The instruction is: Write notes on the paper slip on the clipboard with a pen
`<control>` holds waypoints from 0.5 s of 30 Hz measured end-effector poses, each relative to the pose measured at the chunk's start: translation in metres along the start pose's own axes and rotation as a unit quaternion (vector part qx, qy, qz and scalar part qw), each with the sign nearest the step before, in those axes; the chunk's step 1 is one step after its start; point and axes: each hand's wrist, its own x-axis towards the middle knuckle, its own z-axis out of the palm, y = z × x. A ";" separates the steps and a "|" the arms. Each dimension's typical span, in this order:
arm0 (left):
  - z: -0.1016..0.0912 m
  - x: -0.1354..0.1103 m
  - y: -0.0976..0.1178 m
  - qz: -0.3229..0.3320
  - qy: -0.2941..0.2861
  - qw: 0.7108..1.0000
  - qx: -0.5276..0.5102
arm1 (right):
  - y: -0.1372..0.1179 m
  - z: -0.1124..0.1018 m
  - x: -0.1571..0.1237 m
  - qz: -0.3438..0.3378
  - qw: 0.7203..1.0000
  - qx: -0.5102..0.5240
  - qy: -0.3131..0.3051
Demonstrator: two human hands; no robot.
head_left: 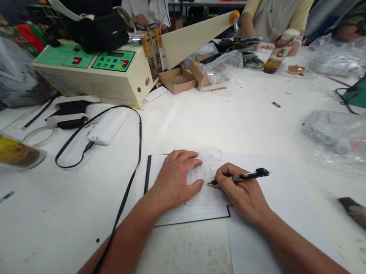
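Left hand [176, 178]: is laid, spread, on paper [209, 169]
Right hand [244, 195]: pen [250, 175] is pinched
Pen: likely light, stiff; best gripped near tip

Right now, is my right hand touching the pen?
Touching: the head view shows the right hand gripping the pen, whose ends stick out either side.

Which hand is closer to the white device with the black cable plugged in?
Left. The left hand rests on the paper, nearer the camera and right of the white device; the right hand, gripping a pen, is farther right.
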 end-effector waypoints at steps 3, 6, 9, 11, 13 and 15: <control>0.000 0.000 0.000 -0.001 0.002 1.000 -0.001 | 0.002 0.000 0.001 0.003 1.000 -0.002 -0.002; 0.001 0.000 -0.001 0.000 0.002 1.000 0.001 | 0.003 0.000 0.001 -0.005 1.000 -0.006 -0.005; 0.001 0.000 -0.002 0.002 0.003 1.000 0.003 | 0.003 0.001 0.001 -0.005 1.000 -0.009 -0.002; 0.002 0.000 -0.002 0.002 0.005 1.000 0.002 | 0.004 0.001 0.001 -0.004 1.000 -0.008 -0.002; 0.002 0.000 -0.002 0.002 0.006 1.000 0.002 | 0.004 0.001 0.000 -0.004 1.000 -0.007 -0.002; 0.002 0.001 -0.001 0.001 0.004 1.000 0.003 | 0.003 0.001 0.000 -0.003 1.000 -0.008 -0.002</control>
